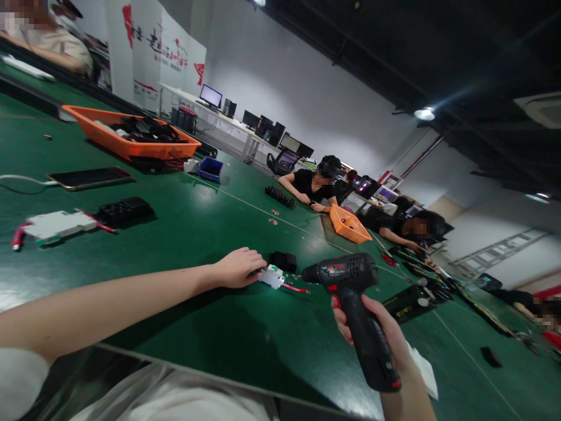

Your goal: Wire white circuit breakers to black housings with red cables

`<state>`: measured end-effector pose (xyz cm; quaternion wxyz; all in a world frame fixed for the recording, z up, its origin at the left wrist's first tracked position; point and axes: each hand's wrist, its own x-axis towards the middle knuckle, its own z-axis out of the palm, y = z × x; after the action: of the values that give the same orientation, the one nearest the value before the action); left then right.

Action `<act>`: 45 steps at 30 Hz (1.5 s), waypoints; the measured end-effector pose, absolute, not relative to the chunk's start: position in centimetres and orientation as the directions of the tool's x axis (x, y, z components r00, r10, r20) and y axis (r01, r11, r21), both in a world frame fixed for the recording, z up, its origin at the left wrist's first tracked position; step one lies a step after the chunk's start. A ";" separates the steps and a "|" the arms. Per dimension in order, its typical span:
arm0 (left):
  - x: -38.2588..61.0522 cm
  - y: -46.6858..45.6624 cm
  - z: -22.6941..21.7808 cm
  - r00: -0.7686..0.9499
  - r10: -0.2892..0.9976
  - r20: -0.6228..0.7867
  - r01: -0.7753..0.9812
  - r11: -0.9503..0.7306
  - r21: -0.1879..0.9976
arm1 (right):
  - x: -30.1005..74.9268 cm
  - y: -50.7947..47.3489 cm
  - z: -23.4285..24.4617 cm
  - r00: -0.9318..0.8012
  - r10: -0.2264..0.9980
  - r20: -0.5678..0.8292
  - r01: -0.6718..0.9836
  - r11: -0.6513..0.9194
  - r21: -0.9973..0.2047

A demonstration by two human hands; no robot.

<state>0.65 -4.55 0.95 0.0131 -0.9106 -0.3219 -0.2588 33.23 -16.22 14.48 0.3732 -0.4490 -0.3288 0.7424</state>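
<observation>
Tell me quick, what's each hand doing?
Left hand: curled, holding the white part down.
Right hand: closed around the black drill.

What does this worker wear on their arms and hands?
The left hand and right hand are bare: no gloves, and no rings or watch show. Both forearms are uncovered too. A white short sleeve covers the left upper arm; the right upper arm is out of view.
</observation>
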 end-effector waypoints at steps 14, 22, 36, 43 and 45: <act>0.6 -4.6 1.0 0.662 0.572 0.484 0.592 -0.795 0.130 | 33.2 -15.9 14.2 -0.287 0.875 -0.390 -0.213 -0.455 -0.864; 0.7 -4.6 1.0 0.657 0.570 0.493 0.585 -0.798 0.144 | 33.2 -15.9 14.4 -0.281 0.869 -0.408 -0.184 -0.466 -0.865; 0.7 -4.7 1.1 0.654 0.575 0.492 0.581 -0.798 0.160 | 33.1 -15.9 14.3 -0.283 0.868 -0.407 -0.183 -0.466 -0.866; 0.6 -4.6 1.0 0.655 0.578 0.487 0.593 -0.792 0.143 | 33.5 -15.8 14.0 -0.308 0.863 -0.401 -0.214 -0.473 -0.854; 0.6 -4.6 0.9 0.654 0.579 0.487 0.597 -0.790 0.136 | 33.5 -15.7 14.1 -0.313 0.858 -0.407 -0.213 -0.481 -0.850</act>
<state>0.62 -4.57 0.89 0.0179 -0.9093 -0.3233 -0.2614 33.50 -15.71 14.09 0.3671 -0.4567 -0.3529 0.7295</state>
